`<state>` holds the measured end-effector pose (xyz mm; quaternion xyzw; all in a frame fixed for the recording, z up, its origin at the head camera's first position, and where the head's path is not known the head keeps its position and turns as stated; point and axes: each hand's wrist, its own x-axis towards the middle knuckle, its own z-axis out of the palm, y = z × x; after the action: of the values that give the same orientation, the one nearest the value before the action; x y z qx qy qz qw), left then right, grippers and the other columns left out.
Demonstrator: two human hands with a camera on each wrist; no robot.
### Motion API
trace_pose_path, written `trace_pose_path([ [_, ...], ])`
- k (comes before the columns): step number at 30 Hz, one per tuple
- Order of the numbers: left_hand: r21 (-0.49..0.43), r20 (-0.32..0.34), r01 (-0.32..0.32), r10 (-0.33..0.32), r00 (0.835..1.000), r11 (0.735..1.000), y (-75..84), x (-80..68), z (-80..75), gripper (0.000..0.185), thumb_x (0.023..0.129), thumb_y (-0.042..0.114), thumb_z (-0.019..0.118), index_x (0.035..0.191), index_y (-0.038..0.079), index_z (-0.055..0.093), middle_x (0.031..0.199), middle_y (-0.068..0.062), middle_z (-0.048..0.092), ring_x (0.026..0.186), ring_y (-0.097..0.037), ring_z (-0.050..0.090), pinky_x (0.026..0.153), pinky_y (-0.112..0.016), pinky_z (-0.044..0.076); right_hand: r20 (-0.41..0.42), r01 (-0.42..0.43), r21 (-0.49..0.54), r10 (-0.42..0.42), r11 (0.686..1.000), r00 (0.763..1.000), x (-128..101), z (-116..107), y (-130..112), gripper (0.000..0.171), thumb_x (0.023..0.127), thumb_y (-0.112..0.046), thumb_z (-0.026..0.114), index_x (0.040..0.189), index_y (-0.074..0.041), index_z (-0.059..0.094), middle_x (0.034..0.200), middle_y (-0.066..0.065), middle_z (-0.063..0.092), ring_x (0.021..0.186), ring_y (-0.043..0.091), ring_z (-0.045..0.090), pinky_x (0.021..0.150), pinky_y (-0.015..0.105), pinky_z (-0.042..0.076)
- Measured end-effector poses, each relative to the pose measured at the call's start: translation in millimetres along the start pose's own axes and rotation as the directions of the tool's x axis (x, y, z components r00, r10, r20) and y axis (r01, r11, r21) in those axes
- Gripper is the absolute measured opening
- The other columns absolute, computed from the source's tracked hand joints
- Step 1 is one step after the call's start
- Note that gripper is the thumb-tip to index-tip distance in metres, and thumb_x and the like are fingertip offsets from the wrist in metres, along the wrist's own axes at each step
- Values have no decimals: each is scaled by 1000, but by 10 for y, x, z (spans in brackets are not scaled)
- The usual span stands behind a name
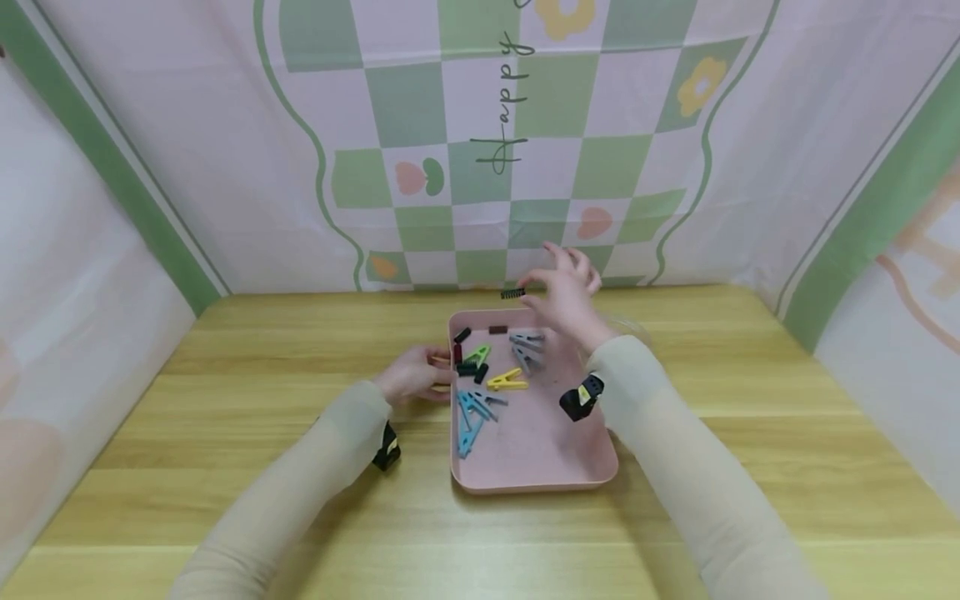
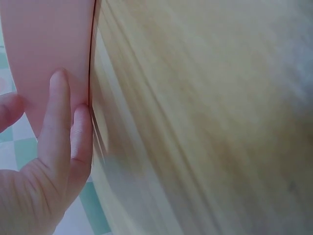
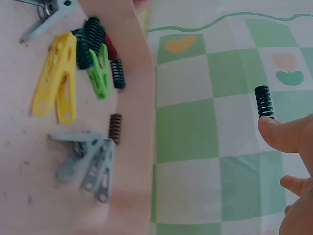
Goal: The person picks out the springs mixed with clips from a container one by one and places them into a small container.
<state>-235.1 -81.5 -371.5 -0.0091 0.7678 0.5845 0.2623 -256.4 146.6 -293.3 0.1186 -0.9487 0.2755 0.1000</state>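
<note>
My right hand (image 1: 566, 296) pinches a dark green coil spring (image 1: 513, 293) between thumb and finger, above the far edge of a pink tray (image 1: 540, 485). The right wrist view shows that spring (image 3: 264, 101) upright at the thumb tip. My left hand (image 1: 414, 373) rests against the tray's left outer wall, its fingers (image 2: 58, 112) extended along the pink side. Inside the tray lie a yellow clothespin (image 3: 67, 78), a light green clothespin (image 3: 99, 73), grey clothespins (image 3: 93, 164) and blue clothespins (image 1: 471, 433). Several dark springs (image 3: 94, 33) and a brown spring (image 3: 115, 128) lie among them.
The tray stands on a wood-grain table (image 1: 300, 333). Behind it hangs a checkered cloth (image 1: 480, 225). A clear, rounded object (image 1: 632, 327) sits behind my right wrist, partly hidden. Each wrist wears a black camera (image 1: 582, 398).
</note>
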Motion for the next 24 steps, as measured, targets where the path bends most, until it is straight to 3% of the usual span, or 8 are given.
trace_pose_path([
  [13, 2, -1, -9, 9, 1000, 1000, 6, 3, -16, 52, 91, 2, 59, 139, -2, 38, 128, -22, 52, 109, -30, 59, 84, -34, 58, -16, 8, -11, -8, 1000, 1000, -86, -341, 6, 17, 89, -15, 66, 103, -8, 69, 157, 16, 15, 139, 45, -1, 107, 67, -1],
  [24, 14, -6, -16, 16, 1000, 1000, -17, 0, -3, 52, 90, 1, 59, 138, -2, 39, 127, -22, 53, 107, -30, 60, 82, -33, 59, -16, 11, 10, -11, 1000, 1000, -171, -565, 191, 21, 89, -17, 65, 106, -5, 67, 156, 18, 14, 138, 48, -3, 105, 71, -5],
])
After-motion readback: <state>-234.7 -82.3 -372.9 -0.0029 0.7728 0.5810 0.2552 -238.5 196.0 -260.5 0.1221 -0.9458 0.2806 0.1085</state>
